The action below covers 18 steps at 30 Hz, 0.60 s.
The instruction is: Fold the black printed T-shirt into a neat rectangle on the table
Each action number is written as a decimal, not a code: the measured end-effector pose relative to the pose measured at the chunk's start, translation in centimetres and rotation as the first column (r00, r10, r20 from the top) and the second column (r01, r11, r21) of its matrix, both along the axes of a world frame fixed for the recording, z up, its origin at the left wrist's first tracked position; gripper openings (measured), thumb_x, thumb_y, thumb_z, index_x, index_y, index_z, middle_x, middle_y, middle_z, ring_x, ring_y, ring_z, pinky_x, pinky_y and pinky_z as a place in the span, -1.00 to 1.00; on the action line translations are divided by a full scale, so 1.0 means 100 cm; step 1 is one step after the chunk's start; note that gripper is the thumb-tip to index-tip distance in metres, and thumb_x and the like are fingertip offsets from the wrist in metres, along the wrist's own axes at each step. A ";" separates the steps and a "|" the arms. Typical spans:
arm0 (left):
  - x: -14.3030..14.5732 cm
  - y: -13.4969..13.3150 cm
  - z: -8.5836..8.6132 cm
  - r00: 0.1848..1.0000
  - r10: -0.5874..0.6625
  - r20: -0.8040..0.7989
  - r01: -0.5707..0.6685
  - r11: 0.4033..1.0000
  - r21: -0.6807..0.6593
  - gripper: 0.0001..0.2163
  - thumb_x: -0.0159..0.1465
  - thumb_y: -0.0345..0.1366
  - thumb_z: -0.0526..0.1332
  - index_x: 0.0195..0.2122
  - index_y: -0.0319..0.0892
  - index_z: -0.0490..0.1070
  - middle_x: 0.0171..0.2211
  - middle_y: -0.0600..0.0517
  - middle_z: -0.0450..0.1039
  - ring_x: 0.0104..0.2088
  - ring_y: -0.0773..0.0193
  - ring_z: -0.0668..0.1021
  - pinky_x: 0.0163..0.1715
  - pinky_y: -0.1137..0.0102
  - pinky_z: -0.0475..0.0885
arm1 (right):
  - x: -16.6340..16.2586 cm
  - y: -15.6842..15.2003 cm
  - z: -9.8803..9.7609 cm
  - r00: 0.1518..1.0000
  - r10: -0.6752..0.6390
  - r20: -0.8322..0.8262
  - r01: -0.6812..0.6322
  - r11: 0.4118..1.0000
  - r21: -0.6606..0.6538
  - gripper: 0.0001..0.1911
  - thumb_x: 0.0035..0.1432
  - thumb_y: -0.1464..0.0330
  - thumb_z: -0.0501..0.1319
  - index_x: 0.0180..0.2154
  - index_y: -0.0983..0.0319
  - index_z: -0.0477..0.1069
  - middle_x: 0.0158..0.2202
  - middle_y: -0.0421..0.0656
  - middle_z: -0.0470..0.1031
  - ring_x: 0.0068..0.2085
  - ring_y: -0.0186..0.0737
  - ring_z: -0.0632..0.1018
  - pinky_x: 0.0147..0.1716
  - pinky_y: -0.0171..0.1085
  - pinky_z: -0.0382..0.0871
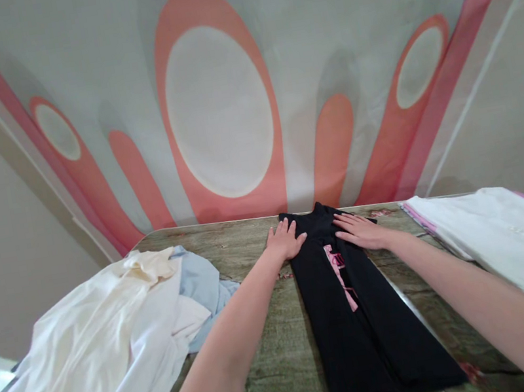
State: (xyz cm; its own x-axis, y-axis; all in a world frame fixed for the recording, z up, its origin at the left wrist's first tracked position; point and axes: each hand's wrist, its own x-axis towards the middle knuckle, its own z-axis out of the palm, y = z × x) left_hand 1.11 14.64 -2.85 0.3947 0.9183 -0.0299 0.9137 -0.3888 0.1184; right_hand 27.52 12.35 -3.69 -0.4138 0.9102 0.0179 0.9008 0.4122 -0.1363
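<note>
A black garment (333,330) with a pink printed strip showing along its middle lies lengthwise on the wooden table, its two long sides folded inward. At its far end my left hand (285,240) rests on the left edge, fingers spread and palm down. My right hand (360,231) lies flat on the far right part of the same cloth, fingers stretched out toward the left. Neither hand grips the fabric. The near end of the garment lies flat close to the front of the view.
On the left is a loose heap of cream and white clothes (95,335), with a light blue cloth (200,278) beside it. A flat stack of white folded clothes (507,236) lies at the right. Behind the wood-grain table (279,365) stands a wall panel (279,21) with pink-orange shapes.
</note>
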 end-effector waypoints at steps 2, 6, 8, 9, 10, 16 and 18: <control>0.000 0.006 0.001 1.000 0.031 0.004 -0.031 1.000 -0.008 -0.33 0.23 0.14 -0.30 0.26 -0.17 -0.15 0.28 -0.09 -0.28 0.25 0.03 -0.11 0.15 0.03 -0.13 | 0.007 -0.003 0.000 0.999 -0.032 0.001 0.032 0.999 -0.022 -0.34 0.17 -0.02 -0.20 0.23 0.12 -0.09 0.28 -0.16 -0.13 0.26 -0.05 -0.05 0.18 -0.02 -0.14; 0.000 0.010 0.003 0.997 0.075 0.012 -0.075 0.997 0.010 -0.34 0.23 0.13 -0.30 0.25 -0.18 -0.13 0.27 -0.09 -0.27 0.25 0.02 -0.09 0.14 0.02 -0.13 | 0.023 -0.018 0.001 0.996 -0.093 -0.003 0.093 0.995 -0.033 -0.34 0.18 -0.02 -0.22 0.23 0.12 -0.09 0.28 -0.16 -0.12 0.26 -0.03 -0.05 0.18 0.04 -0.16; 0.001 0.004 0.006 0.997 0.079 0.007 -0.079 0.996 0.031 -0.36 0.25 0.09 -0.27 0.25 -0.21 -0.11 0.27 -0.11 -0.25 0.24 0.02 -0.07 0.14 0.02 -0.12 | 0.025 -0.030 0.007 0.994 -0.091 -0.054 0.093 0.995 0.032 -0.37 0.20 0.03 -0.20 0.21 0.18 0.00 0.25 -0.09 0.00 0.24 -0.03 0.01 0.17 0.03 -0.13; 0.000 -0.001 0.008 0.998 0.061 0.005 -0.061 0.997 0.051 -0.38 0.26 0.06 -0.25 0.24 -0.22 -0.10 0.27 -0.12 -0.23 0.24 0.03 -0.06 0.15 0.04 -0.12 | 0.023 -0.039 0.011 0.992 -0.077 -0.099 0.086 0.993 0.086 -0.39 0.20 0.06 -0.18 0.19 0.21 0.06 0.22 -0.05 0.08 0.22 -0.03 0.07 0.16 0.01 -0.09; 0.000 -0.008 0.010 1.000 0.028 0.005 -0.028 0.997 0.072 -0.41 0.28 0.03 -0.24 0.24 -0.23 -0.09 0.27 -0.12 -0.21 0.24 0.05 -0.06 0.15 0.05 -0.12 | 0.019 -0.049 0.016 0.987 -0.056 -0.151 0.078 0.987 0.143 -0.43 0.20 0.09 -0.14 0.15 0.23 0.13 0.17 -0.02 0.17 0.19 -0.03 0.15 0.14 0.00 -0.03; -0.014 -0.078 0.021 0.979 -0.204 0.005 0.203 0.978 0.044 -0.48 0.32 -0.06 -0.26 0.21 -0.24 -0.01 0.25 -0.11 -0.10 0.23 0.11 0.02 0.15 0.14 -0.04 | -0.038 -0.128 0.050 0.909 0.120 -0.399 -0.085 0.991 0.103 -0.75 0.13 0.32 0.06 -0.14 0.20 0.35 -0.23 -0.13 0.46 -0.23 -0.24 0.47 -0.21 -0.25 0.33; -0.018 -0.100 0.022 0.972 -0.234 0.013 0.233 0.971 0.047 -0.49 0.32 -0.07 -0.26 0.21 -0.24 -0.03 0.25 -0.11 -0.11 0.23 0.11 0.02 0.15 0.14 -0.05 | -0.056 -0.145 0.053 0.888 0.070 -0.454 -0.071 0.997 0.015 -0.77 0.13 0.36 0.05 -0.16 0.19 0.34 -0.30 -0.18 0.47 -0.33 -0.29 0.47 -0.32 -0.30 0.33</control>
